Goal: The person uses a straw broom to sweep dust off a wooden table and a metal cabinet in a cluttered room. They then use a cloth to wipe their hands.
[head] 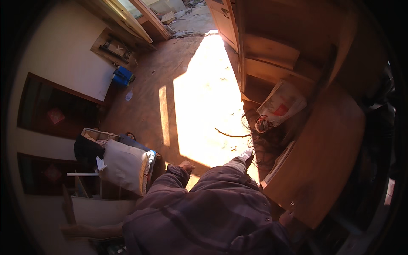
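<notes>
My left hand (pixel 187 166) hangs low before my body, over the floor where sunlight meets shade. Its fingers look curled, but the frame is too coarse to show whether anything is in them. Down at my right side, my right hand (pixel 286 218) is dark and blurred. It is close to the lower edge of a large brown wooden panel (pixel 325 159); whether it touches or grips the panel cannot be made out. One shoe (pixel 246 154) shows ahead on the sunlit floor.
Loose cables (pixel 259 146) tangle near my shoe beside a white sack (pixel 282 103). Wooden shelving (pixel 271 68) rises on the right. A padded chair (pixel 122 165) loaded with cloth stands left. Farther off are a blue tank (pixel 122 76) and an open door (pixel 223 22) leading to rubble-strewn ground.
</notes>
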`<state>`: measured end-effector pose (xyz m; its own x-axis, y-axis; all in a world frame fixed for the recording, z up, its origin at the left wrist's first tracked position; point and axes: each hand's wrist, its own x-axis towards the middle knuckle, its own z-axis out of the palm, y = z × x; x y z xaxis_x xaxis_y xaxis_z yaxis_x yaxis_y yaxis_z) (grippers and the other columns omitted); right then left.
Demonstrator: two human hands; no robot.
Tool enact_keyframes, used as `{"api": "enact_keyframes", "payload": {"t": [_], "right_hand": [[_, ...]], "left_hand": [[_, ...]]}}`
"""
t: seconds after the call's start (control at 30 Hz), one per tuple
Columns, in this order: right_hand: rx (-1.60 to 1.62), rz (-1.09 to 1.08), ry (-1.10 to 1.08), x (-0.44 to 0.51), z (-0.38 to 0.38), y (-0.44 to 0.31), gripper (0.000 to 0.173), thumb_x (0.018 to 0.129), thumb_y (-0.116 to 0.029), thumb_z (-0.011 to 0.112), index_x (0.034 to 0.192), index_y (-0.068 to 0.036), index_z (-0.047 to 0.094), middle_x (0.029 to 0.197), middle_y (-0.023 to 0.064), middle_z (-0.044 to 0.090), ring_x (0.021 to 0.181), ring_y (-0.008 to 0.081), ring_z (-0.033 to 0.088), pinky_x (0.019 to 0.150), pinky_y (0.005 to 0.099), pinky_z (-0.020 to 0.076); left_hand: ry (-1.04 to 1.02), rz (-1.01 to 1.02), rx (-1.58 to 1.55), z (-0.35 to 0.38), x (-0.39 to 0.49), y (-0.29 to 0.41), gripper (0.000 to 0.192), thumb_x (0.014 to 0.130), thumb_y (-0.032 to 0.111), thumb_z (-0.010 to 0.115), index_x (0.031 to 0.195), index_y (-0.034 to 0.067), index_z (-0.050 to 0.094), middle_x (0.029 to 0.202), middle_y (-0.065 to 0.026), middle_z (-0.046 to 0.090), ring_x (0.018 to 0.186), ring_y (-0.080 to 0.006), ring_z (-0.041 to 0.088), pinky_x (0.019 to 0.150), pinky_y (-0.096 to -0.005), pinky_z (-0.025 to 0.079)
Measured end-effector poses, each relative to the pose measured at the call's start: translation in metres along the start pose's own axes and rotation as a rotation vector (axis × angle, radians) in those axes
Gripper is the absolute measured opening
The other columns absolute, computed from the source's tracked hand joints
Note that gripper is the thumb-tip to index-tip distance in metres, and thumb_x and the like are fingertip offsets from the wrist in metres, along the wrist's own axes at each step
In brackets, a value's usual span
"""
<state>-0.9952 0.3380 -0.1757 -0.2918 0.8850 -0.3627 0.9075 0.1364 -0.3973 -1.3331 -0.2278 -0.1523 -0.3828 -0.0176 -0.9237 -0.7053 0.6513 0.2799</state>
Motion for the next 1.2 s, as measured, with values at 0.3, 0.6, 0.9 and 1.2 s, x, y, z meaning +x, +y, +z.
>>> {"api": "enact_keyframes", "payload": {"t": [0.3,0.6,0.9,1.2], "right_hand": [[0.169,-0.241,-0.139,-0.072,0.055,0.03,0.039,0.096,-0.029,0.052,0.116,0.003,0.063,0.108,0.0204,0.067,0.098,0.0366,0.064,0.089,0.0419,0.0476],[0.17,0.355,0.103,-0.247,0.142,0.013,0.033,0.098,-0.031,0.053,0.108,-0.002,0.066,0.095,0.0161,0.067,0.084,0.0313,0.063,0.078,0.0402,0.0489],[0.285,0.432,0.124,-0.287,0.222,-0.101,0.032,0.098,-0.03,0.052,0.108,-0.003,0.066,0.09,0.015,0.065,0.079,0.0302,0.063,0.073,0.0398,0.0478],[0.401,0.329,0.101,-0.284,0.256,-0.153,0.03,0.098,-0.029,0.051,0.107,-0.004,0.066,0.084,0.0138,0.064,0.074,0.0291,0.063,0.068,0.0394,0.0467]], "left_hand": [[-0.242,0.275,-0.105,-0.042,0.052,0.016,0.029,0.096,0.025,0.061,0.077,0.002,0.063,0.068,-0.0061,0.06,0.058,-0.0142,0.053,0.053,-0.0303,0.041],[-0.354,0.538,0.293,-0.074,0.159,0.212,0.029,0.095,0.021,0.064,0.076,-0.001,0.063,0.068,-0.0053,0.061,0.063,-0.0147,0.058,0.06,-0.0317,0.048],[-0.404,0.657,0.596,-0.143,0.196,0.278,0.033,0.095,0.029,0.062,0.08,0.0,0.067,0.073,-0.0071,0.067,0.065,-0.017,0.062,0.06,-0.0307,0.047],[-0.433,0.323,0.729,-0.184,0.13,0.222,0.022,0.093,0.024,0.06,0.077,0.009,0.056,0.069,0.0045,0.05,0.063,-0.0147,0.049,0.058,-0.0312,0.039]]}}
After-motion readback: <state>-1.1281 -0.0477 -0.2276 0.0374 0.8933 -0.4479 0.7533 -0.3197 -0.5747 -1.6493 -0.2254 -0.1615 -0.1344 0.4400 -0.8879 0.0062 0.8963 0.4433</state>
